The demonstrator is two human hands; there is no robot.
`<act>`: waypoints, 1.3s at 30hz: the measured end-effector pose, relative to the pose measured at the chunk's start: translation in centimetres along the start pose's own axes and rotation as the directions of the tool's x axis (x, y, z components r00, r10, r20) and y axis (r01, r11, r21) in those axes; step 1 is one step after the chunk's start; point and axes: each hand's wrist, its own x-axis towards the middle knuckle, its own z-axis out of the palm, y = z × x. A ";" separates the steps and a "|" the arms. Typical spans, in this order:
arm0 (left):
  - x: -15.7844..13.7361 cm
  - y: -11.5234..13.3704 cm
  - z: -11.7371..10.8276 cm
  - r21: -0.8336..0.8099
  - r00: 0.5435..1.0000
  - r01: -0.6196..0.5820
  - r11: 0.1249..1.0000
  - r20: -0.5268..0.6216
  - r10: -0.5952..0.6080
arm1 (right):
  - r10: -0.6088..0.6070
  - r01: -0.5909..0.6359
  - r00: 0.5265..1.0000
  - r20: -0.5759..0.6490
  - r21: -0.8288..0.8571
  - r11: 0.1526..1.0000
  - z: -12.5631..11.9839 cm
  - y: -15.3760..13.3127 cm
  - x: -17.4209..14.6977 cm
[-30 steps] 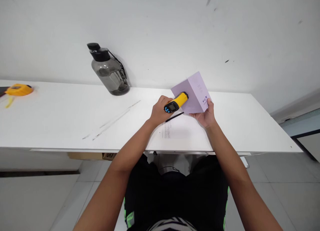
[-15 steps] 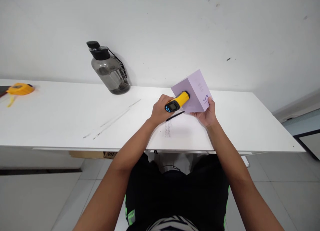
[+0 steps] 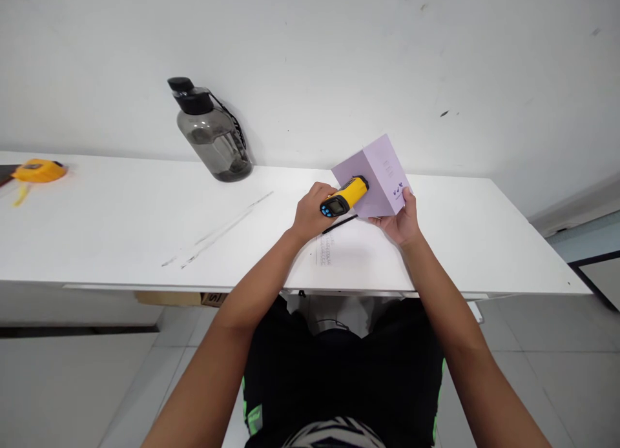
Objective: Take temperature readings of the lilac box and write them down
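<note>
My left hand (image 3: 310,210) is closed around the grip of a yellow and black infrared thermometer (image 3: 352,192), its small screen and blue buttons facing me. The thermometer's front end is close to the inside of a folded lilac card (image 3: 387,170); whether they touch I cannot tell. At its lower right corner my right hand (image 3: 402,221) pinches the card, thumb on the printed face and fingers underneath. The card stands tilted and partly spread, with small purple marks near the thumb. Just below the thermometer lies a thin black pen (image 3: 340,224) on the white table.
A grey see-through water bottle (image 3: 213,135) with a black lid stands by the wall on the left. A yellow tape measure (image 3: 39,170) lies at the far left of the white table (image 3: 121,222). Faint writing and dark scuffs mark the tabletop. Below the edge sits a cardboard box (image 3: 169,298).
Almost nothing differs. Both hands keep their hold on the thermometer and the card, and the whole view has shifted very slightly.
</note>
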 end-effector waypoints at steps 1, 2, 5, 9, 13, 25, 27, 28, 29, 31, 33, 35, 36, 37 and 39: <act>0.0 0.0 0.0 -0.002 1.000 -0.001 1.000 0.002 0.001 | 0.008 -0.008 1.000 0.002 -0.001 1.000 -0.2 0.1 0.1; 0.0 -0.1 0.1 -0.006 1.000 -0.003 1.000 0.006 0.003 | 0.016 -0.016 1.000 0.002 0.000 1.000 -0.3 0.2 0.1; 0.1 -0.2 0.1 -0.016 1.000 -0.007 1.000 0.018 0.008 | 0.031 -0.031 0.999 -0.003 0.006 0.999 -0.7 0.4 0.3; 0.2 -0.2 0.0 -0.040 1.000 0.006 0.999 0.030 -0.005 | 0.028 -0.028 0.999 -0.014 0.037 0.999 -0.5 0.3 0.3; 0.1 0.2 0.0 -0.043 0.990 0.122 0.992 0.083 -0.118 | -0.060 0.061 0.998 -0.009 0.030 0.998 -0.1 -0.1 0.2; 0.7 -2.2 -0.1 0.219 0.914 0.348 0.912 0.136 -0.381 | -0.472 0.358 0.751 -0.463 -0.315 0.879 -2.3 0.3 1.0; 0.9 -2.1 -0.6 0.307 0.870 0.409 0.859 0.154 -0.469 | -0.552 0.319 0.689 -0.470 -0.488 0.813 -3.1 0.4 1.1; 1.0 -2.0 -0.8 0.342 0.852 0.429 0.836 0.155 -0.501 | -0.596 0.296 0.660 -0.459 -0.569 0.767 -3.4 0.5 1.1; 1.1 -1.9 -1.0 0.371 0.838 0.442 0.817 0.154 -0.523 | -0.635 0.273 0.634 -0.443 -0.639 0.719 -3.7 0.5 1.0; 1.2 -1.6 -1.2 0.424 0.819 0.446 0.788 0.162 -0.551 | -0.690 0.226 0.592 -0.416 -0.736 0.638 -4.0 0.7 1.0; 1.3 -1.4 -1.3 0.489 0.801 0.431 0.758 0.179 -0.571 | -0.723 0.181 0.568 -0.394 -0.797 0.577 -4.1 0.8 1.0; 1.3 -1.4 -1.1 0.561 0.788 0.410 0.719 0.179 -0.589 | -0.740 0.146 0.561 -0.372 -0.835 0.530 -4.3 0.8 1.1; 1.3 -1.4 -1.1 0.592 0.785 0.399 0.700 0.173 -0.594 | -0.745 0.132 0.560 -0.364 -0.848 0.513 -4.4 0.9 1.2; 1.4 -1.4 -1.0 0.616 0.785 0.390 0.684 0.166 -0.597 | -0.747 0.119 0.560 -0.358 -0.858 0.500 -4.5 1.0 1.3; 1.4 -1.5 -0.9 0.639 0.784 0.377 0.670 0.165 -0.599 | -0.747 0.085 0.560 -0.357 -0.873 0.481 -4.9 1.1 1.5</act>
